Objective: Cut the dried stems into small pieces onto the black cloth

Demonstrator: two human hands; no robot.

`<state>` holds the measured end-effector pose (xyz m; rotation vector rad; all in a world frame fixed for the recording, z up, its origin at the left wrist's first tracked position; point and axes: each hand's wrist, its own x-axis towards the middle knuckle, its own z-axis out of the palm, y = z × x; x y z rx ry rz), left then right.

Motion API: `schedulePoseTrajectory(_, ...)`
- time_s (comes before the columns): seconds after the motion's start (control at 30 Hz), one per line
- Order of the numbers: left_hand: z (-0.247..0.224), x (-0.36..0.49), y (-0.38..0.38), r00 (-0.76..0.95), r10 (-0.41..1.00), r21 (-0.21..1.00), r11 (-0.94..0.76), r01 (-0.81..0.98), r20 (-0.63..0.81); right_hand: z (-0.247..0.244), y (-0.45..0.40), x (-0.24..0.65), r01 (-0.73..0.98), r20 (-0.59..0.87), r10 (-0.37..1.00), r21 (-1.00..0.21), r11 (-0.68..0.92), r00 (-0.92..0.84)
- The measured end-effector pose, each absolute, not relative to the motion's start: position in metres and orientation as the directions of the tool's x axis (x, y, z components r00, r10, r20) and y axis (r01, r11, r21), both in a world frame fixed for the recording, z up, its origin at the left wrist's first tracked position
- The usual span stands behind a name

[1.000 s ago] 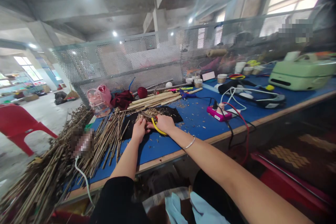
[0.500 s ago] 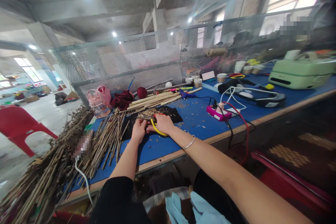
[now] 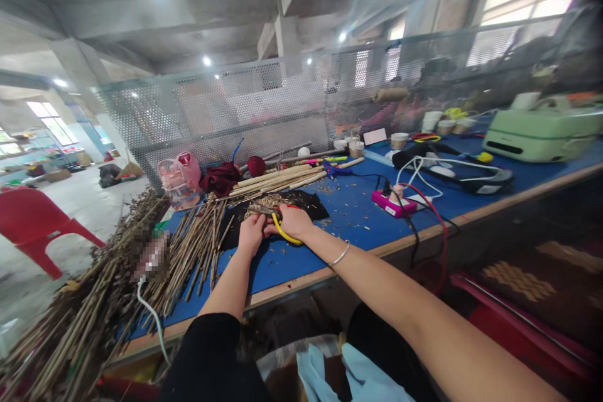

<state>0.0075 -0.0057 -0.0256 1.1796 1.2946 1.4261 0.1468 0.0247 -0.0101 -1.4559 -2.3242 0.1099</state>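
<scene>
My right hand (image 3: 293, 222) is closed around yellow-handled scissors (image 3: 285, 232), with one yellow handle loop curving out below the fingers. The blades point left, toward my left hand (image 3: 252, 231). That hand is pinched close to the blades, and what it holds is too small to make out. Both hands are over the front part of a black cloth (image 3: 311, 202) on the blue tabletop. Just beyond the fingers lies a heap of small tan clippings (image 3: 271, 200). Thin dry stalks (image 3: 198, 245) lie to the left of my left hand.
Thicker pale sticks (image 3: 282, 179) lie behind the cloth, by a blue glue gun (image 3: 335, 169). A purple power strip (image 3: 393, 203) with cables stands to the right, and a green case (image 3: 537, 132) farther right. A pink container (image 3: 179, 179) stands left, before a perforated metal screen (image 3: 235, 107).
Both hands stay in almost the same place, with the scissors still in my right hand. The whole view has shifted very slightly.
</scene>
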Motion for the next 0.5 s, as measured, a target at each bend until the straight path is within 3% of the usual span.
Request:
schedulePoseTrajectory(0.3,-0.0261,0.0099,-0.0036,-0.245,0.965,0.995,-0.085,0.053,0.096,-0.0122,0.024,0.1431,0.872,0.262,0.897,-0.251,0.42,-0.357)
schedulePoseTrajectory(0.5,-0.0283,0.009,-0.0024,-0.231,0.969,0.995,-0.076,0.06,0.088,-0.0105,0.0219,0.1436,0.868,0.366,0.86,-0.212,0.449,-0.356)
